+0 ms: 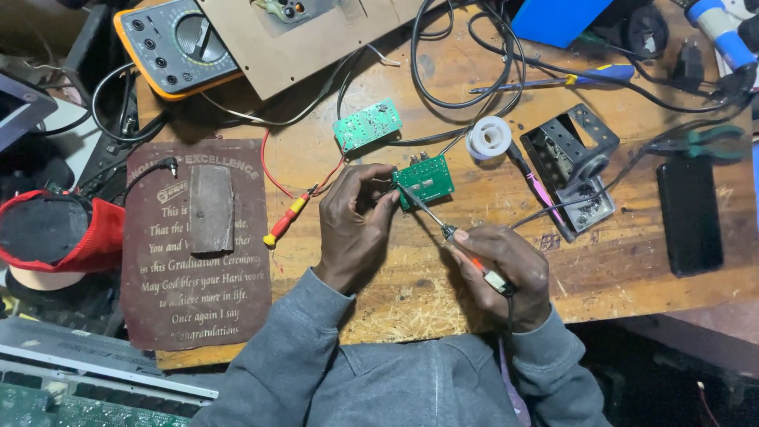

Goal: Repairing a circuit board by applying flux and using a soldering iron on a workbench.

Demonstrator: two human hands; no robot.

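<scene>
My left hand pinches the left edge of a small green circuit board on the wooden bench. In my right hand is a soldering iron, held like a pen, its thin tip touching the board's left side. A second green circuit board lies just above, joined by red wires. A red and yellow probe rests left of my left hand.
A spool of solder and a metal bracket lie right of the board. A black phone and green pliers are at the far right. An orange multimeter is at the top left, a brown plaque to the left.
</scene>
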